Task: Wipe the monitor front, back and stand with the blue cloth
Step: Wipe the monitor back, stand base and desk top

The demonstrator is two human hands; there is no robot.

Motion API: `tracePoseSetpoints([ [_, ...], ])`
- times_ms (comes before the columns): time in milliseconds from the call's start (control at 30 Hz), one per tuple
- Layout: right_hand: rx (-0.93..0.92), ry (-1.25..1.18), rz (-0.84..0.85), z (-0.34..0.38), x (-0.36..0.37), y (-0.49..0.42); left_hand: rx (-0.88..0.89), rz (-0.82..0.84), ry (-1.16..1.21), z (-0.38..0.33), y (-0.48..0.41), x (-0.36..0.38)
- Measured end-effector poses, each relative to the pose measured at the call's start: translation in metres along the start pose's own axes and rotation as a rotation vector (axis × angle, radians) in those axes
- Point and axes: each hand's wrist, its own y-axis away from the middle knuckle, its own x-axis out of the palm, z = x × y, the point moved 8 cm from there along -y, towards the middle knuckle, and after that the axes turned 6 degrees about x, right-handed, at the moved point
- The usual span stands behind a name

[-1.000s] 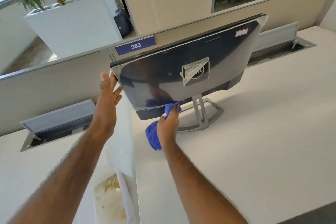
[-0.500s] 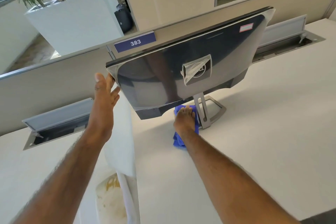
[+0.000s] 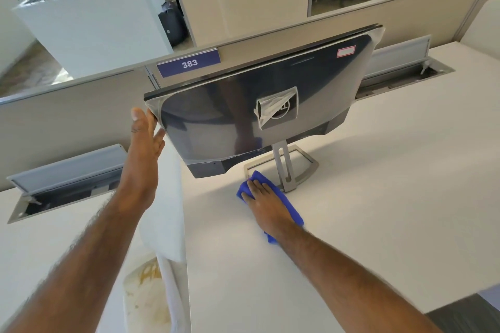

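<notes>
The monitor (image 3: 243, 119) stands with its glossy dark back towards me, tilted, a peeling film over its logo. Its silver stand (image 3: 290, 167) has a flat frame base on the white desk (image 3: 378, 197). My left hand (image 3: 143, 149) is up at the monitor's left edge, fingers straight, thumb by the top corner. My right hand (image 3: 265, 203) lies flat on the blue cloth (image 3: 290, 208) and presses it down at the near left part of the stand's base. The screen side is hidden.
A low beige partition (image 3: 81, 113) with a sign reading 383 (image 3: 189, 63) runs behind the monitor. Open cable troughs (image 3: 62, 189) sit in the desk at the left and back right. A white divider panel (image 3: 167, 211) stands between my arms. White planters stand beyond.
My right hand has dropped with the blue cloth from the monitor's lower back edge to the stand's base on the desk. My left hand stays at the monitor's left edge.
</notes>
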Motion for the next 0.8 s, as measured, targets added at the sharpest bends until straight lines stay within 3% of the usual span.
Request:
tracePoseSetpoints([
  [233,-0.050,-0.084,0.010,-0.022,-0.003,0.040,-0.005,-0.016,0.010,0.002,-0.002,-0.001],
  [333,0.011,-0.270,0.193,-0.052,-0.020,0.053,-0.003,-0.032,0.011,0.000,0.000,-0.002],
  [400,0.190,-0.472,0.060,-0.081,-0.049,0.054,-0.004,-0.029,0.015,-0.001,0.001,-0.001],
  [467,0.342,-0.543,-0.323,-0.108,-0.088,0.053,0.008,-0.030,0.017,-0.002,0.002,0.001],
  [533,0.342,-0.412,-0.506,-0.111,-0.102,0.044,0.008,-0.044,0.011,-0.002,0.002,0.002],
  [667,0.243,-0.137,-0.183,-0.093,-0.056,0.019,0.012,-0.051,0.007,-0.002,0.001,0.002],
  [800,0.104,0.030,-0.024,-0.096,-0.014,0.054,0.003,-0.060,0.001,-0.001,0.001,0.003],
])
